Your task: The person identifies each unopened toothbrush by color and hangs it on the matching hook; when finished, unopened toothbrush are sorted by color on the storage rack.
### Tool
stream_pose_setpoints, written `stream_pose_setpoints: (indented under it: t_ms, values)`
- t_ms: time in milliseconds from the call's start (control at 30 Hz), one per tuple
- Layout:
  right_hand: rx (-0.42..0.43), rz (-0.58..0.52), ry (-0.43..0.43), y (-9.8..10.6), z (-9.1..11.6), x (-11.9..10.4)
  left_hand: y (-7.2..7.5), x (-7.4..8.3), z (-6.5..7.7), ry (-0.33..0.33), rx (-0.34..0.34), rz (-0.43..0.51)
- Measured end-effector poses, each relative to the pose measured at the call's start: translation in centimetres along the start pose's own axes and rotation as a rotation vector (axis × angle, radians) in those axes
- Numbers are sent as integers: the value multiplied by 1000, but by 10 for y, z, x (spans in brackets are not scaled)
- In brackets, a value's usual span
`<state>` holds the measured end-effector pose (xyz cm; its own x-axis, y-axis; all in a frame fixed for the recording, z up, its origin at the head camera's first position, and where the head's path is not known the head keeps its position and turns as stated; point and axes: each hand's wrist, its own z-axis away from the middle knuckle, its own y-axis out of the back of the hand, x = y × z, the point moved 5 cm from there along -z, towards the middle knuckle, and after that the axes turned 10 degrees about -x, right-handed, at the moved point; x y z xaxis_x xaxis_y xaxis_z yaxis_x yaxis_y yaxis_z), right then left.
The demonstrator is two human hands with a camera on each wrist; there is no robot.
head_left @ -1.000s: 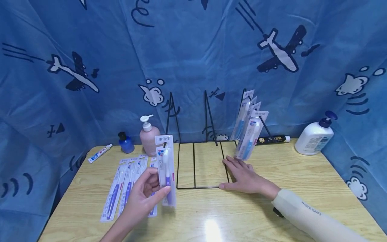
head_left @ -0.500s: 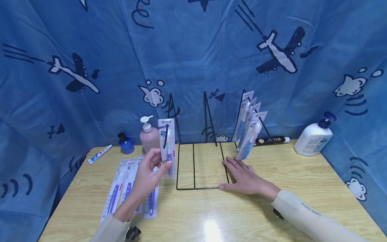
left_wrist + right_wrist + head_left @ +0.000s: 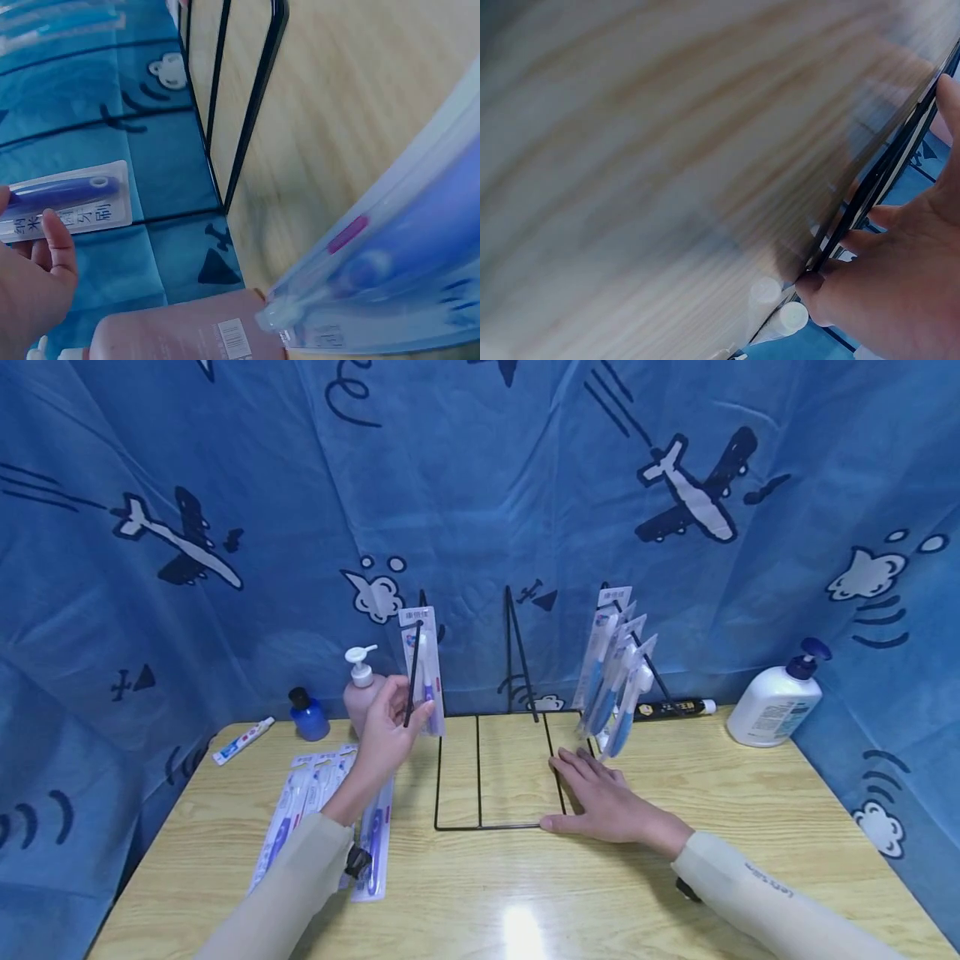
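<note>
Left hand (image 3: 390, 727): finger and thumb nearly closed, pinching the lower end of a purple toothbrush pack (image 3: 432, 672) at the left side of the wire rack (image 3: 478, 777). From where I stand, the pack appears threaded on the rack's left rod (image 3: 413, 677), near upright with a slight tilt. In my judgement, sound practice is to grip it low, keep it square to the rod, slide it back evenly so that it does not snag, and let go only once it hangs freely; a sideways pull could tear the pack or tip the rack.

Right hand (image 3: 600, 802): fingers spread, holding nothing, resting at the rack's right front corner. This looks like bracing; steady pressure is advised.

Further out: blue toothbrush packs (image 3: 602, 706) hang on the rack's right rod (image 3: 659, 677). Left of the rack, more purple packs (image 3: 380, 835) lie on the table (image 3: 600, 902). A pink pump bottle (image 3: 360, 697) stands by the rack's left rear; a white pump bottle (image 3: 772, 706) stands well to its right.
</note>
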<state>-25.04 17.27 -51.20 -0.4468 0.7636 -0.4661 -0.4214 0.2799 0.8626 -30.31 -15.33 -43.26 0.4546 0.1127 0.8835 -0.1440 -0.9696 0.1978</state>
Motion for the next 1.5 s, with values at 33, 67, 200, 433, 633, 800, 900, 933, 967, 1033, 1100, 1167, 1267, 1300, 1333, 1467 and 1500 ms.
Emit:
stream_pose_setpoints:
  t_ms: [33, 67, 200, 433, 633, 800, 900, 933, 967, 1033, 1100, 1167, 1267, 1300, 1333, 1467, 1500]
  values:
    - [-3, 0, 2, -1, 0, 0, 1, -1, -4, -19, 9, -4]
    - [-6, -2, 5, -1, -1, -1, 2, -2, -7, -31, 20, -9]
    - [-16, -7, 4, -2, -1, -2, 6, -7, -21, -35, 42, -19]
    - [-14, 1, -2, -1, -1, -1, 10, -7, -36, 19, 29, -60]
    - [-4, 2, 13, -3, 0, -4, 13, -8, -36, 60, 50, -75]
    - [7, 9, 20, -4, 3, -3, 11, -3, -31, 56, 51, -177]
    - [11, 14, 18, -4, 3, -3, 10, 6, -24, 12, 65, -210]
    - [8, 12, 14, -4, 3, -2, 10, 9, -21, -4, 74, -217]
    - [5, 9, 13, -4, 3, -2, 10, 12, -18, -18, 84, -225]
    - [0, 2, 9, -5, 3, -2, 11, 18, -11, -42, 98, -221]
    - [-3, -2, 6, -5, 3, -2, 12, 24, -3, -48, 105, -201]
    - [-3, -4, 6, -4, 3, -2, 15, 30, 5, -49, 106, -170]
    - [1, 2, 10, -3, 3, -2, 21, 36, 19, -36, 115, -126]
    - [5, 5, 13, -2, 3, -2, 24, 38, 23, -36, 122, -114]
    - [8, 8, 15, -1, 3, -2, 27, 39, 28, -34, 131, -110]
    - [37, 16, 46, 1, 2, -2, 43, 38, 49, 7, 181, -133]
    - [50, 25, 61, -1, 1, 0, 48, 36, 54, 30, 195, -143]
